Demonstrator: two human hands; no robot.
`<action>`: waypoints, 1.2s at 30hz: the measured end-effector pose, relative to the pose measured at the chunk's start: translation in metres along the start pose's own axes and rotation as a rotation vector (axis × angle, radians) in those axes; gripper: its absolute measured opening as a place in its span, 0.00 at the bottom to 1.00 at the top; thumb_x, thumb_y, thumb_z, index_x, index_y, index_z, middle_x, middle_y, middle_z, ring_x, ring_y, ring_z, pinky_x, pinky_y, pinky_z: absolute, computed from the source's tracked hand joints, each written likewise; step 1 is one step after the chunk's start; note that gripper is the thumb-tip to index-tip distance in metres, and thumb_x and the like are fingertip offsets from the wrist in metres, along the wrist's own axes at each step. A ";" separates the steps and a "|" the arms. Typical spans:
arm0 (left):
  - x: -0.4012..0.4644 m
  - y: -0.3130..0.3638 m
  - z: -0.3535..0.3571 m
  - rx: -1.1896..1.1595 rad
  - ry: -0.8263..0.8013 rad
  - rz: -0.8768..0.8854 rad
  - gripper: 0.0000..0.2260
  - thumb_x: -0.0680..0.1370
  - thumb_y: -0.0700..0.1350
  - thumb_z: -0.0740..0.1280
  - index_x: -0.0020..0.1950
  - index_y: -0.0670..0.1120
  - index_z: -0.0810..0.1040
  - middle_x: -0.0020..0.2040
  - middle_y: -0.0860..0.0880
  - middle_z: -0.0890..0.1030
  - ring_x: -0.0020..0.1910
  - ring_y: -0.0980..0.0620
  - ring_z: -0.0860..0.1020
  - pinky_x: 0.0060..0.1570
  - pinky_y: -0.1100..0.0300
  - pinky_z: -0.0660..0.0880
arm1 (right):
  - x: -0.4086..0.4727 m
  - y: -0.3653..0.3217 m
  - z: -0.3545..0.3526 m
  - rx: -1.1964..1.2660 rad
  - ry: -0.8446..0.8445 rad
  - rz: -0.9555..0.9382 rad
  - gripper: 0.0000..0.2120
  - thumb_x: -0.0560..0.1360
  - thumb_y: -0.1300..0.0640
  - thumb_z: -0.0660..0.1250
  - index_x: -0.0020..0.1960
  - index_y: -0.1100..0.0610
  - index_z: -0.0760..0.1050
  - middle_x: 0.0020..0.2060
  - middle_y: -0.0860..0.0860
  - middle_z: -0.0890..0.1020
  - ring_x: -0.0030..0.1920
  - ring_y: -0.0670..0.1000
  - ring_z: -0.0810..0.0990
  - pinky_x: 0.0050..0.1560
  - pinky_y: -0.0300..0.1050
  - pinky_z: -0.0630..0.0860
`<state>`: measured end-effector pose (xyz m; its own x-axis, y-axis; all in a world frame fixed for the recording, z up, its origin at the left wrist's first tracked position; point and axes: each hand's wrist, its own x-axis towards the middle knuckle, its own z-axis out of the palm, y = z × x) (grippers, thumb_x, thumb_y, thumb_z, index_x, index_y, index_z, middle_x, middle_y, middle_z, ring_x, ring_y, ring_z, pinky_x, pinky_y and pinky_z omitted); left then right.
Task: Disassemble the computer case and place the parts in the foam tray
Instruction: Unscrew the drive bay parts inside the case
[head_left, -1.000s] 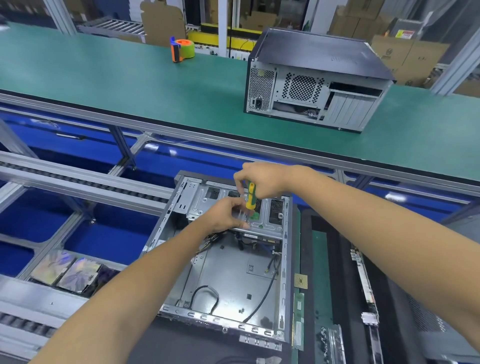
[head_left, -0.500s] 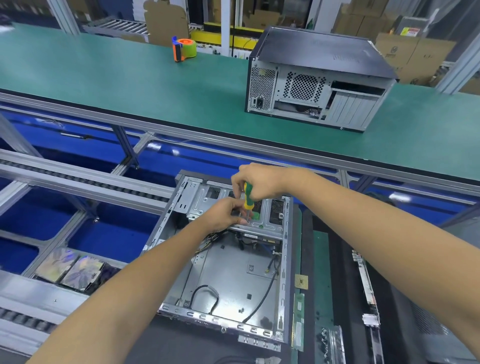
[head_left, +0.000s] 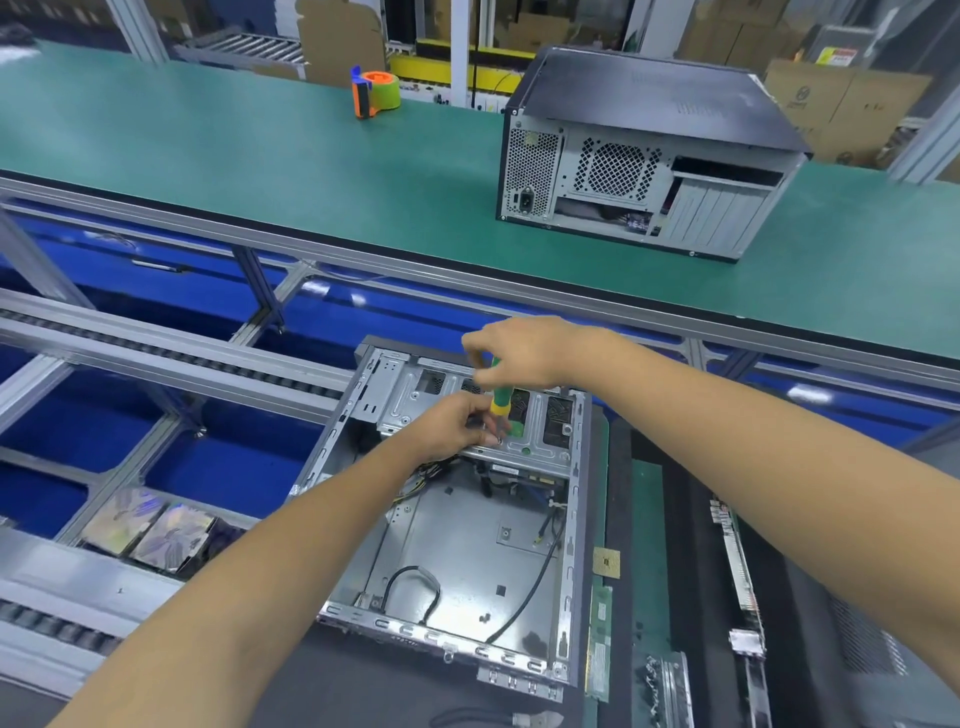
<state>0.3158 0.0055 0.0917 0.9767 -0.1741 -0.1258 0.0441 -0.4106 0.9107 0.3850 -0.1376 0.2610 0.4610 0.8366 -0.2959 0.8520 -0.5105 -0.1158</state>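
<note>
An open grey computer case (head_left: 457, 545) lies on its side in front of me, its inside bare apart from loose black cables. A metal drive cage (head_left: 524, 431) spans its far end. My right hand (head_left: 524, 351) grips the top of a green and yellow screwdriver (head_left: 500, 396) that stands upright on the cage. My left hand (head_left: 462, 423) pinches the screwdriver's lower shaft where the tip meets the cage. The dark foam tray (head_left: 680, 530) lies right of the case, holding green boards and a metal strip.
A closed black computer case (head_left: 644, 150) stands on the green conveyor belt (head_left: 260, 156) beyond. An orange and green tape dispenser (head_left: 375, 92) sits farther back. Blue bins and roller rails lie to the left, with shiny bagged parts (head_left: 150, 530) below.
My right hand has shifted slightly on the screwdriver's top, fingers spreading. The left hand stays at the tip. The camera moved a little.
</note>
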 end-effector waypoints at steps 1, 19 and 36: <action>0.000 0.000 0.000 0.004 0.000 -0.003 0.12 0.76 0.29 0.72 0.44 0.46 0.80 0.54 0.46 0.86 0.56 0.56 0.84 0.54 0.68 0.77 | 0.002 0.000 -0.001 -0.121 0.033 0.040 0.08 0.80 0.46 0.60 0.48 0.51 0.70 0.39 0.48 0.75 0.39 0.52 0.73 0.33 0.47 0.61; 0.001 0.003 -0.004 0.105 -0.058 0.043 0.09 0.76 0.29 0.72 0.52 0.40 0.82 0.45 0.50 0.84 0.48 0.62 0.83 0.48 0.73 0.75 | -0.008 -0.008 -0.010 0.194 -0.094 0.126 0.11 0.74 0.64 0.63 0.55 0.53 0.71 0.42 0.51 0.73 0.37 0.53 0.72 0.35 0.48 0.66; 0.001 0.001 -0.009 0.138 -0.129 0.131 0.09 0.74 0.33 0.76 0.45 0.44 0.79 0.50 0.43 0.84 0.56 0.53 0.83 0.60 0.47 0.78 | -0.003 -0.018 -0.009 -0.181 -0.104 0.305 0.05 0.83 0.50 0.52 0.55 0.49 0.65 0.39 0.50 0.75 0.37 0.53 0.72 0.36 0.49 0.63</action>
<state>0.3187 0.0132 0.0962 0.9369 -0.3430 -0.0672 -0.1192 -0.4942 0.8611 0.3709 -0.1293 0.2720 0.6811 0.6218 -0.3867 0.7135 -0.6822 0.1597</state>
